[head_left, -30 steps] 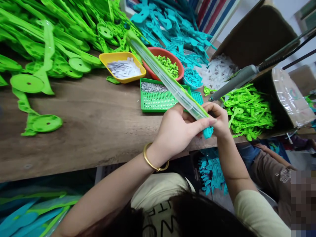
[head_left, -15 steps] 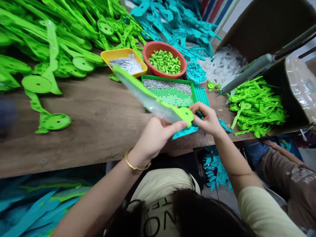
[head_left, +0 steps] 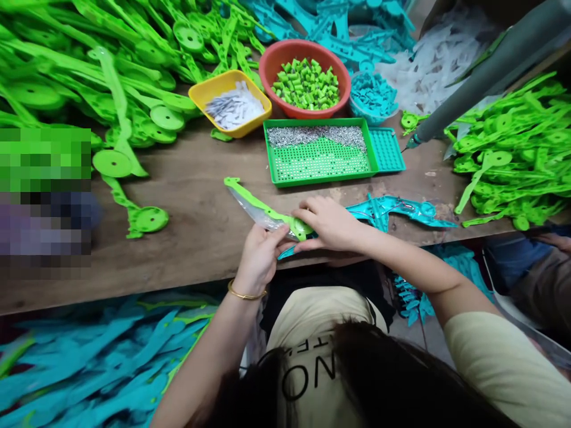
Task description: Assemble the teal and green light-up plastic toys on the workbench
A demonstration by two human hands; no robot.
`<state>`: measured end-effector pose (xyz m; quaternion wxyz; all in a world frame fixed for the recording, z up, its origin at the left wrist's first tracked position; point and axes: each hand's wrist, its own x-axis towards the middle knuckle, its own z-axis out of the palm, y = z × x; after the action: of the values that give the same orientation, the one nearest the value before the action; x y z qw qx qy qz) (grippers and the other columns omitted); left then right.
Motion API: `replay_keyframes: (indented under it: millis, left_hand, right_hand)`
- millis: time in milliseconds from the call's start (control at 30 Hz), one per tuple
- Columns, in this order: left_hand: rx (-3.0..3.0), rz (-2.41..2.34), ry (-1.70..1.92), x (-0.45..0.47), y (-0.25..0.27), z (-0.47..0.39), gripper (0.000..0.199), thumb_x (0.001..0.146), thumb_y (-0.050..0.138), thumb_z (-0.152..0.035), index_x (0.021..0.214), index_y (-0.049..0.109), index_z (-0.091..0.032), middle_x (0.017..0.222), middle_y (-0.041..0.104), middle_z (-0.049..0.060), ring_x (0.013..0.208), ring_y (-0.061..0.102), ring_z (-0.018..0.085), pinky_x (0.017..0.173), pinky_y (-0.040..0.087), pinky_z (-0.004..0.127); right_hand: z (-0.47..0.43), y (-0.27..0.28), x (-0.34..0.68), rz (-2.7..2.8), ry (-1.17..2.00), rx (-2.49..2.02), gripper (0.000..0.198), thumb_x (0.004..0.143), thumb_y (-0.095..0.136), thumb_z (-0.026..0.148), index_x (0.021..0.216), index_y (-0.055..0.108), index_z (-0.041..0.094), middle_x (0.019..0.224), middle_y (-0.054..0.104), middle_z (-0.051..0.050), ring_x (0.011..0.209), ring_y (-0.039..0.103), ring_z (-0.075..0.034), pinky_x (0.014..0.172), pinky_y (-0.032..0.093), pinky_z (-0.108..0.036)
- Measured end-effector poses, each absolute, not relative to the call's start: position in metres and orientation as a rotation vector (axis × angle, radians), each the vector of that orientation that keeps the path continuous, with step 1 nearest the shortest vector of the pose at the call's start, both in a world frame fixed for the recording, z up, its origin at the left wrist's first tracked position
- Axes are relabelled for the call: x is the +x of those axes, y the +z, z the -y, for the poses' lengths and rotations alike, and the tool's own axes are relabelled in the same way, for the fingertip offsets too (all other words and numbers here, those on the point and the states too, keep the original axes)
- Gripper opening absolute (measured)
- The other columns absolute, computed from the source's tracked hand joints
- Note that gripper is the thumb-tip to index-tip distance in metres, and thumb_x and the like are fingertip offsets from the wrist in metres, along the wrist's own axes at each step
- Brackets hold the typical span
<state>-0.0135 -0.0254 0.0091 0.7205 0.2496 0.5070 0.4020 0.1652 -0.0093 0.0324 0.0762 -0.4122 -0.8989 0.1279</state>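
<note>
At the frame's centre, the left hand (head_left: 257,255) pinches a green-and-clear blade-shaped plastic part (head_left: 263,209); the right hand (head_left: 331,223) holds its rounded green end (head_left: 300,228).

Left fingers (head_left: 276,236) and right fingers (head_left: 306,214) curled, close together

The surface (head_left: 200,208) is matt wood — the held green piece (head_left: 263,207) smooth, glossy plastic, the bangle (head_left: 243,296) shiny metal.
</note>
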Motion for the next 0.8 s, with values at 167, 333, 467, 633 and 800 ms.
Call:
replay_keyframes:
  millis: [167,333,467,633,800]
  left_hand:
    - [0.547,-1.145,0.9,-0.012,0.01,0.025,0.045,0.058,0.086,-0.034,0.09,0.059,-0.015,0.08,0.069,0.001,0.064,0.064,0.014,0.056,0.055,0.024]
    - [0.553,-1.153,0.886,-0.012,0.009,0.025,0.042,0.062,0.084,-0.033,0.091,0.058,-0.016,0.078,0.067,0.0,0.061,0.061,0.012,0.052,0.051,0.022]
    - [0.545,-1.172,0.898,-0.012,0.009,0.026,0.041,0.065,0.082,-0.034,0.094,0.058,-0.016,0.084,0.068,0.001,0.069,0.064,0.014,0.057,0.054,0.023]
    - [0.534,-1.197,0.908,-0.01,0.01,0.026,0.042,0.065,0.082,-0.035,0.093,0.056,-0.017,0.082,0.068,0.001,0.067,0.064,0.014,0.057,0.054,0.024]
    - [0.522,-1.175,0.907,-0.011,0.01,0.026,0.044,0.063,0.084,-0.036,0.092,0.056,-0.018,0.079,0.069,0.0,0.064,0.063,0.014,0.055,0.054,0.024]
  right_hand:
    - [-0.005,0.032,0.158,2.835,0.341,-1.209,0.08,0.08,0.031,0.081,0.107,0.06,0.011,0.102,0.059,-0.015,0.094,0.054,-0.028,0.079,0.038,-0.037]
    - [-0.014,0.032,0.16,2.911,0.467,-1.071,0.081,0.082,0.027,0.079,0.104,0.058,0.007,0.098,0.059,-0.015,0.089,0.055,-0.025,0.076,0.04,-0.035]
    - [-0.016,0.031,0.161,2.929,0.45,-1.01,0.083,0.078,0.028,0.083,0.103,0.057,0.009,0.098,0.059,-0.014,0.088,0.056,-0.025,0.076,0.041,-0.035]
    - [-0.014,0.025,0.16,2.872,0.403,-1.169,0.087,0.072,0.028,0.088,0.099,0.056,0.011,0.094,0.06,-0.013,0.089,0.058,-0.027,0.077,0.042,-0.036]
    - [-0.02,0.024,0.161,2.995,0.427,-1.027,0.084,0.08,0.023,0.082,0.1,0.057,0.009,0.09,0.062,-0.013,0.087,0.062,-0.026,0.075,0.043,-0.035]
